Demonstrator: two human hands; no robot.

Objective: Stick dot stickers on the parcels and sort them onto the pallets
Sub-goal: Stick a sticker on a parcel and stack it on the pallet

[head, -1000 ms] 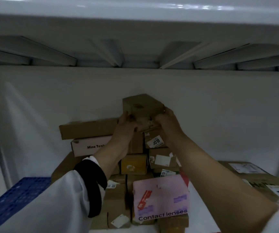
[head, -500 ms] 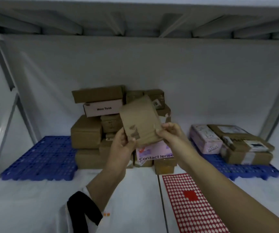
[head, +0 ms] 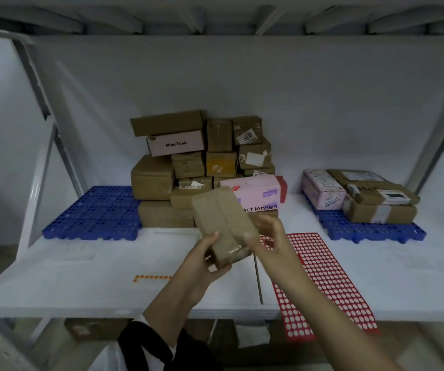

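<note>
My left hand [head: 207, 261] grips a flat brown parcel [head: 223, 223] by its lower end and holds it tilted above the white shelf. Blurred, my right hand [head: 271, 242] is at the parcel's right edge with loose fingers. A red sheet of dot stickers [head: 330, 285] lies on the shelf to the right, overhanging the front edge. A short strip of orange dots [head: 152, 277] lies to the left. The left blue pallet [head: 95, 212] is bare; the right blue pallet [head: 370, 231] carries three parcels [head: 376, 199].
A pile of several unsorted parcels [head: 183, 167] stands at the back middle, with a pink contact-lenses box [head: 258, 194] at its front. Grey shelf uprights [head: 41, 167] slant on both sides. More boxes sit on the level below.
I drew the brown parcel off the top of the pile and down toward me. My view pulled back. My right hand has loosened from its grip on the parcel.
</note>
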